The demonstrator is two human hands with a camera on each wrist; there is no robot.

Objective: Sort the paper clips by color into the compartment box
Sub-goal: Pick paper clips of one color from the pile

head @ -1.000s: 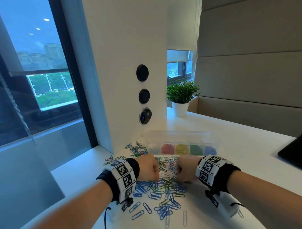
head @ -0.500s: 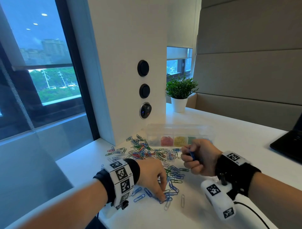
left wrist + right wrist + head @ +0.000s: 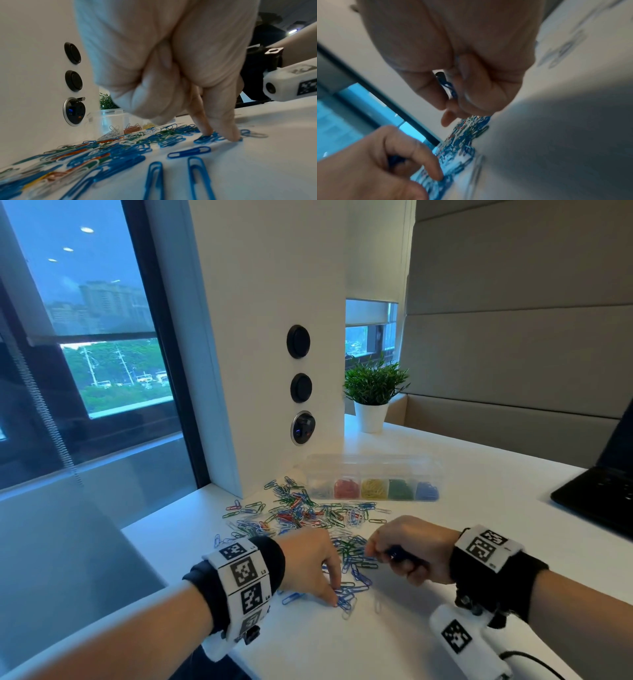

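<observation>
Fingertips (image 3: pixel 230 136) of the left hand (image 3: pixel 313 563) pressed blue clips (image 3: pixel 344 599); right hand (image 3: pixel 409 549) apparently clenched more, which risked spilling.

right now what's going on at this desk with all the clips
A person is sorting paper clips by color. The left hand presses its fingertips onto a few blue clips at the near edge of the mixed pile on the white desk. The right hand is curled around a small bunch of blue clips, held above the pile. The clear compartment box behind already holds white, red, yellow, green and blue clips in separate sections.
</observation>
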